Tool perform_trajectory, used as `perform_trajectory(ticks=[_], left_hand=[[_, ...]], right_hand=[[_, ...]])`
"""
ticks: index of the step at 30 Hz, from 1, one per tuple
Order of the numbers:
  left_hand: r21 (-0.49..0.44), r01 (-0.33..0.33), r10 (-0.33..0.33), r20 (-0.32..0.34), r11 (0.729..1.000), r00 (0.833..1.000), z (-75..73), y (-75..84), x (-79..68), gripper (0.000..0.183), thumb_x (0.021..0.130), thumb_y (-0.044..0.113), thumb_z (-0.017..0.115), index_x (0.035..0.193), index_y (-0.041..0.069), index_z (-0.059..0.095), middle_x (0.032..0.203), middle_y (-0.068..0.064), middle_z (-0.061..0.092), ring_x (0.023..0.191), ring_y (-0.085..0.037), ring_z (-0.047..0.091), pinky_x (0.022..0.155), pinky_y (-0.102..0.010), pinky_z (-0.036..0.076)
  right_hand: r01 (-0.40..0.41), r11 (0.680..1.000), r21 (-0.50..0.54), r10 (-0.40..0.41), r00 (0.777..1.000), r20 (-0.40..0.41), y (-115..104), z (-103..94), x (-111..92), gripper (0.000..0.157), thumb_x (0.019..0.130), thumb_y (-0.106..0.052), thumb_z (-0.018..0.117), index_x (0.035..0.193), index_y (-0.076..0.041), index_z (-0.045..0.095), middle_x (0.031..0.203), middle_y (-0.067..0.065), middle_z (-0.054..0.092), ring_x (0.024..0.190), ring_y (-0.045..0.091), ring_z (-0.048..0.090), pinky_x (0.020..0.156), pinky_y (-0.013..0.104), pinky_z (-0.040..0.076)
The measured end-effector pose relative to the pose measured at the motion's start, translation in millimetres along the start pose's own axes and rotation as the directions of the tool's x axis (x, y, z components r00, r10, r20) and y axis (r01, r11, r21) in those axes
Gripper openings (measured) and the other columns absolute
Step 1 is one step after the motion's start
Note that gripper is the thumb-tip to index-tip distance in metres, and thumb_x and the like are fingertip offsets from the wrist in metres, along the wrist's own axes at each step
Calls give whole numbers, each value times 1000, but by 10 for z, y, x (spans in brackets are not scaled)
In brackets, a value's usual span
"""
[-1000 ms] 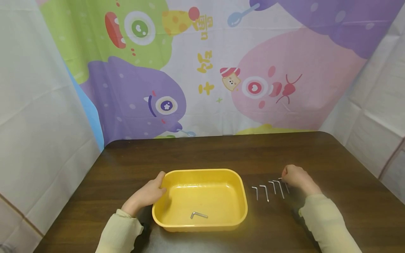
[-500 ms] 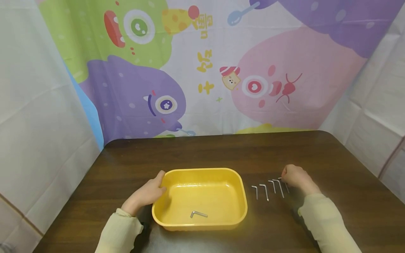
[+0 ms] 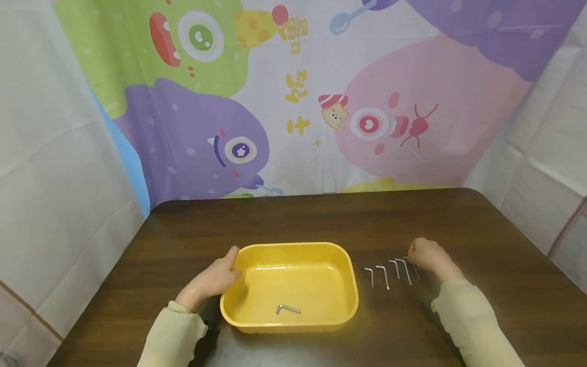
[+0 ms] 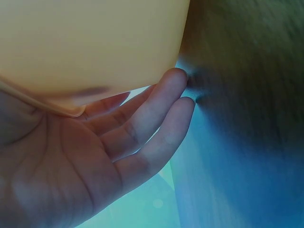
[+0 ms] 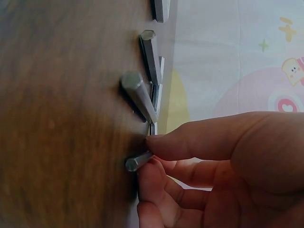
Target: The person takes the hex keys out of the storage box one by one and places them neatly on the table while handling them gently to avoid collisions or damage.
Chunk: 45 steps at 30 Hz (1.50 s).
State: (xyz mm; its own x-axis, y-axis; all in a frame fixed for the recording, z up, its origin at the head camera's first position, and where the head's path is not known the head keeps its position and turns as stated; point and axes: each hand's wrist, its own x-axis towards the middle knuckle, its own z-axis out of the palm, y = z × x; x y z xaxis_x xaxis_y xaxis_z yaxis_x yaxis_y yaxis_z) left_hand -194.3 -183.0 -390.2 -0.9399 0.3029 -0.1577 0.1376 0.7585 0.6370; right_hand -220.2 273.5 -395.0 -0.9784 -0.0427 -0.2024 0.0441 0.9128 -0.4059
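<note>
My left hand (image 3: 214, 278) holds the left side of a yellow plastic tray (image 3: 298, 323), thumb over the rim and fingers along the outside wall, as the left wrist view shows. One silver L-shaped hex key (image 3: 290, 308) lies inside the tray near its front wall. To the right, my right hand (image 3: 432, 259) is at the rightmost hex key (image 5: 135, 162) of a row on the table. Thumb and fingertips pinch that key in the right wrist view; its far part is hidden by the hand. Beside it in the row is another hex key (image 3: 405, 271).
Several hex keys, the leftmost hex key (image 3: 371, 277) among them, lie side by side between tray and right hand. The dark wooden table (image 3: 293, 219) ends at a cartoon-printed cloth (image 3: 302, 153). Pale cloth walls (image 3: 59, 178) close in both sides.
Both hands keep their places, the right one still at the rightmost hex key. The whole head view has shifted very slightly; tray and keys have not moved on the table.
</note>
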Motion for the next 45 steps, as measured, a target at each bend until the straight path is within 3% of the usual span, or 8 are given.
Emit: perform_trajectory(ticks=[11, 26, 33, 45], left_hand=[[-6, 7, -7, 3, 1000, 1000, -1, 8, -2, 56, 89, 6, 42, 137, -10, 18, 131, -31, 41, 106, -27, 52, 91, -45, 40], [-8, 21, -21, -2, 1000, 1000, 10, -6, 4, 53, 88, 6, 43, 135, -8, 22, 126, -29, 45, 99, -25, 53, 87, -43, 42], [-4, 17, -17, -6, 1000, 1000, 4, 0, 14, 49, 88, 5, 44, 132, -7, 26, 120, -27, 49, 89, -22, 54, 79, -38, 45], [-4, 17, -17, -12, 1000, 1000, 10, -6, 18, 46, 87, 5, 44, 129, -6, 28, 116, -25, 52, 85, -22, 54, 76, -36, 45]], right_hand=[[-17, 1000, -1, 17, 1000, 7, -12, -34, -12, 5, 74, -7, 49, 71, -6, 53, 62, 2, 53, 60, 17, 50, 56, 31, 36], [-18, 1000, -6, 19, 1000, 6, -34, -44, -30, 5, 75, -8, 50, 72, -6, 54, 62, 1, 54, 60, 17, 51, 56, 32, 37], [-17, 1000, -2, 17, 1000, -20, -49, -63, -40, 7, 75, -9, 47, 77, -6, 54, 66, 2, 55, 63, 18, 51, 56, 33, 37], [46, 998, -39, -49, 996, -76, -308, -95, -133, 10, 77, -13, 54, 84, -5, 54, 79, 10, 57, 70, 24, 52, 58, 38, 41]])
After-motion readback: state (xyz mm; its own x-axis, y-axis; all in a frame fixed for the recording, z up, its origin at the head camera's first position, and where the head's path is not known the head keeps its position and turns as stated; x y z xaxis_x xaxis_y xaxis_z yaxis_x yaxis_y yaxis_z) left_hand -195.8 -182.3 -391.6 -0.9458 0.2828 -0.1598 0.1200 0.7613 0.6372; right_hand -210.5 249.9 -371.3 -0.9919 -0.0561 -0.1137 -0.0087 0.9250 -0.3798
